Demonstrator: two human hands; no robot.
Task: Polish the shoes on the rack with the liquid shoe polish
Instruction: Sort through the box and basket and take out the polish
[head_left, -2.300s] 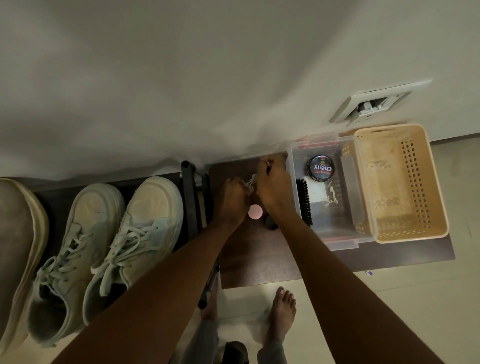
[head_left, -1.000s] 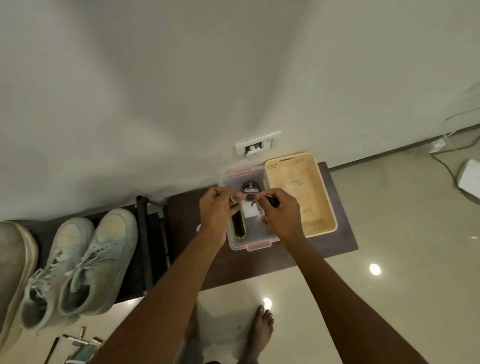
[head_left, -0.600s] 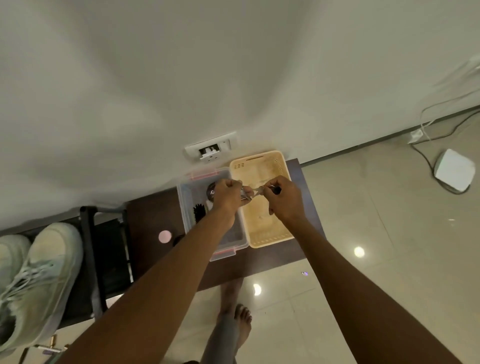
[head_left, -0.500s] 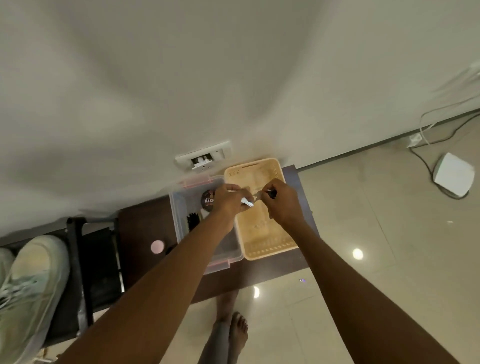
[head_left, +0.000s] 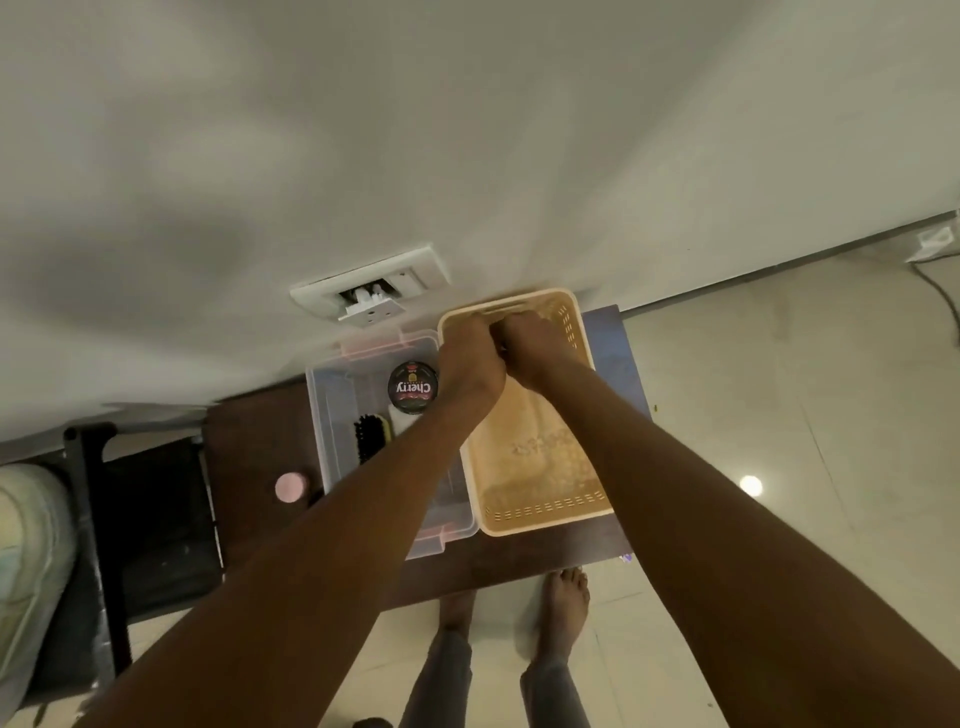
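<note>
Left hand (head_left: 470, 358) and right hand (head_left: 537, 351) are knuckle to knuckle over the far end of the tan basket (head_left: 540, 512). Both look curled, but what they pinch, if anything, is hidden behind the knuckles, so I cannot tell the grip.

Landmark: tan basket, sitting on the dark bench (head_left: 249, 447).
- clear bin (head_left: 332, 415) touches the basket's left wall; inside it are a round Cherry polish tin (head_left: 412, 387) and a black brush (head_left: 370, 437)
- pink cap (head_left: 291, 487) on the bench, left of the bin, so well left of the basket
- shoe rack (head_left: 88, 519) further left again, with one pale sneaker (head_left: 26, 561) at the frame edge
- wall socket (head_left: 370, 295) above and left of the basket

No liquid polish bottle identifiable (possibly between the hands, unconfirmed). The shoes look untouched, so my read is prep stage: opening or unsealing something over the basket.

To do it well:
- keep the work low over the basket so peeled scraps or drips land inside, not on the bench
- one hand holds steady, the other twists or peels, and don't squeeze the body or the liquid spurts
- keep the nozzle pointing up until it reaches the sneaker
- retrieve the pink cap afterwards if it belongs to the bottle

Main risk: spilling on the bench or the floor.
</note>
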